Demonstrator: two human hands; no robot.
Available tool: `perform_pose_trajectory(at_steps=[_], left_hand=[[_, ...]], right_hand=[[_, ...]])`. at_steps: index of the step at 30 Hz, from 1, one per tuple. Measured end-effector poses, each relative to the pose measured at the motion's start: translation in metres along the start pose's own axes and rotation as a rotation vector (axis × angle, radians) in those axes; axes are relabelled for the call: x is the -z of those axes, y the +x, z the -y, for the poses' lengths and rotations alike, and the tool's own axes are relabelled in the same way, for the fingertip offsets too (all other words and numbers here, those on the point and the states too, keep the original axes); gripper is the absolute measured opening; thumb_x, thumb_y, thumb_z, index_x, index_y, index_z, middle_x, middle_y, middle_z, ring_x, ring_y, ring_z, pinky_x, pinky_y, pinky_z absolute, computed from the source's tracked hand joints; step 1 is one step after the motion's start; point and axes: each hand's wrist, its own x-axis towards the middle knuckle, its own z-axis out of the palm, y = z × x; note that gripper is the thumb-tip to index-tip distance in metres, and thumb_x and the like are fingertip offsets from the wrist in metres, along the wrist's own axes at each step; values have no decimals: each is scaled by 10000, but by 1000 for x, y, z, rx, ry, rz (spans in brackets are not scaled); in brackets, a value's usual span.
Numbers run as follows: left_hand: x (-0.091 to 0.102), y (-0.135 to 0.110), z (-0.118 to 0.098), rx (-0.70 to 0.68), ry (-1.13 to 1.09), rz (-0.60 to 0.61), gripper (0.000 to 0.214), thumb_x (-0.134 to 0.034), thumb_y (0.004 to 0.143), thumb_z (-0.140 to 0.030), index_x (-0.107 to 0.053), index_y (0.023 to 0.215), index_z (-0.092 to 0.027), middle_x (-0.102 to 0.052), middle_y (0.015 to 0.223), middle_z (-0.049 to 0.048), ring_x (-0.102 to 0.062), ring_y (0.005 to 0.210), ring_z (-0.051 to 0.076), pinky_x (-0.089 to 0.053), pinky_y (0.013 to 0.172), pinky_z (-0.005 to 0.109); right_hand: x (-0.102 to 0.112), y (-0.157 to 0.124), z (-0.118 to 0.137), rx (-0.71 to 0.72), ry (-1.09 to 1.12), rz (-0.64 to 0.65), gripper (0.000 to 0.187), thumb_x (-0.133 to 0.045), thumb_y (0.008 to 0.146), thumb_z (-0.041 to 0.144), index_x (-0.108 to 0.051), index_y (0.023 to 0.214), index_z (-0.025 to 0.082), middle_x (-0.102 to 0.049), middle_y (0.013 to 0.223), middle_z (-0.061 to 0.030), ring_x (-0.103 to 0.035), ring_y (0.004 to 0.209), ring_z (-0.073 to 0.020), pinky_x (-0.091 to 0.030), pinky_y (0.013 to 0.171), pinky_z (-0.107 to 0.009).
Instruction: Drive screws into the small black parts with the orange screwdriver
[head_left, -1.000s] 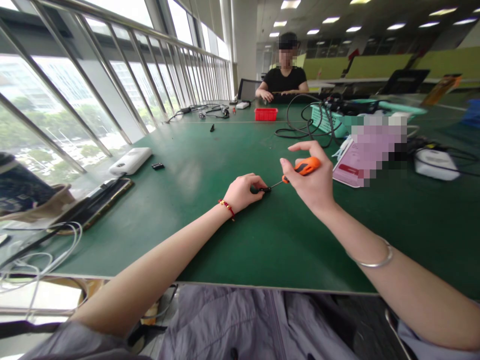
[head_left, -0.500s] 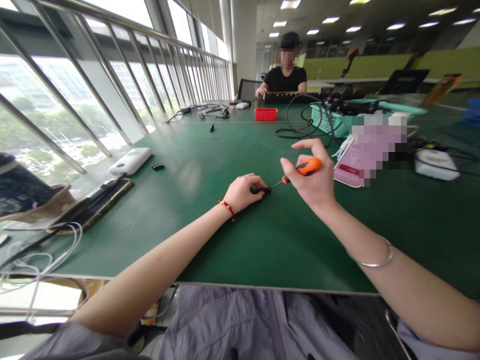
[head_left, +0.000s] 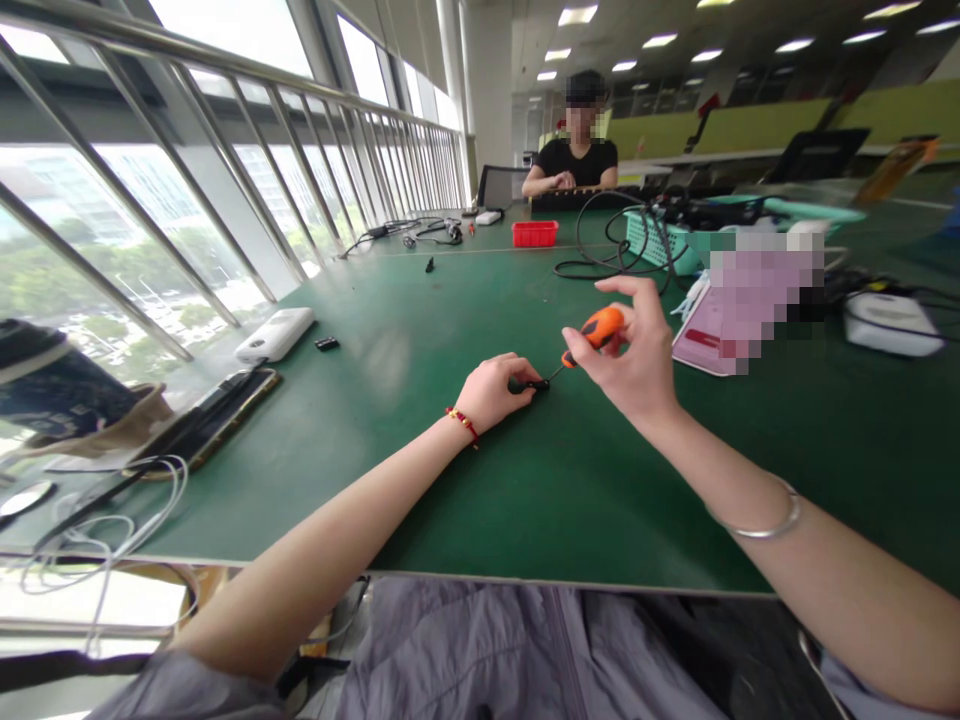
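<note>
Near edge of the green-topped bench [head_left: 600,510] runs straight across in front of me; bare top between it and both hands, so wrists have room. My left hand [head_left: 496,388] pinches a small, dark, narrow black part [head_left: 537,384] against the bench, well in from the edge. My right hand [head_left: 639,352] grips a screwdriver with an orange-and-black handle and thin metal shaft [head_left: 604,321]: thumb and curled fingers on the handle, forefinger lifted clear. Shaft slopes down-left, tip at the part's free end.

Step in hand, my read: driver work on that part. Too small to tell if the tip is seated. Any turn from here calls for a firm left pinch, shaft kept in line, light push so it can't skid into my fingers.

Room: open leftward up to a small black block [head_left: 327,343]; tighter right, pink flat device [head_left: 701,332] just beyond my right hand. Farther: red plastic tray [head_left: 535,235], black cable loops, teal plastic basket [head_left: 660,242], all clear of the work.
</note>
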Motion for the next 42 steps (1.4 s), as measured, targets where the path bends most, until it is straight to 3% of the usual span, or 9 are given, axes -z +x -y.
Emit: perform_pose_trajectory(at_steps=[5, 7, 11, 16, 18, 26, 30, 36, 42], left_hand=[[1, 0, -1, 9, 26, 3, 162, -596, 719, -179, -692, 847, -205, -634, 848, 8, -618, 795, 138, -504, 730, 246], [1, 0, -1, 15, 20, 2, 163, -597, 717, -174, -692, 846, -204, -635, 847, 8, -617, 792, 138, -503, 728, 246], [0, 0, 0, 22, -4, -8, 164, -599, 706, -165, -692, 838, -190, -637, 836, 12, -615, 783, 140, -502, 718, 248], [-1, 0, 3, 37, -31, -27, 169, -610, 691, -156, -695, 832, -191, -646, 831, 9, -620, 780, 138, -506, 730, 250], [-2, 0, 3, 54, -58, -38, 167, -613, 688, -155, -694, 830, -189, -651, 832, 9, -624, 780, 135, -510, 737, 248], [-2, 0, 2, 81, -126, -58, 156, -608, 675, -132, -685, 805, -172, -661, 821, 8, -626, 764, 126, -512, 760, 252], [-2, 1, 3, 85, -117, -69, 142, -622, 670, -148, -686, 796, -169, -662, 808, 9, -625, 761, 135, -511, 745, 259], [-3, 1, 5, 87, -127, -81, 115, -629, 694, -198, -682, 791, -168, -667, 806, 12, -627, 759, 135, -510, 744, 260], [-3, 1, 6, 81, -143, -95, 112, -621, 697, -187, -678, 792, -167, -676, 811, 9, -630, 761, 131, -511, 749, 255]], right_hand=[[2, -1, 3, -42, -7, 31, 153, -619, 736, 356, -569, 776, 217, -444, 477, 64, -441, 444, -109, -376, 516, -255], [1, -1, -1, -12, 39, 17, 201, -627, 720, 303, -573, 894, 219, -512, 578, 43, -481, 493, -119, -399, 535, -261], [-2, 0, -7, 15, 117, 54, 502, -675, 666, 293, -480, 1124, 228, -566, 751, 16, -509, 548, -121, -409, 524, -255], [-2, -1, -2, -113, -22, 193, 262, -569, 767, 436, -587, 890, 205, -470, 534, 50, -483, 502, -117, -390, 553, -241], [-1, -2, 0, -111, -35, 229, 262, -516, 806, 447, -601, 823, 200, -472, 508, 45, -478, 492, -114, -393, 582, -241], [0, -2, -4, 36, -122, 154, 239, -525, 818, 403, -630, 888, 199, -507, 550, 33, -486, 519, -107, -365, 566, -223], [-4, -2, -18, 140, -268, 313, 165, -551, 819, 336, -664, 881, 233, -592, 802, -7, -553, 687, -121, -374, 597, -216], [-9, -3, -40, 111, -404, 573, 162, -582, 798, 352, -659, 911, 266, -549, 829, 2, -539, 684, -121, -349, 549, -212], [-13, -5, -41, 118, -434, 667, 163, -584, 794, 344, -646, 925, 270, -572, 867, -1, -552, 713, -133, -341, 543, -217]])
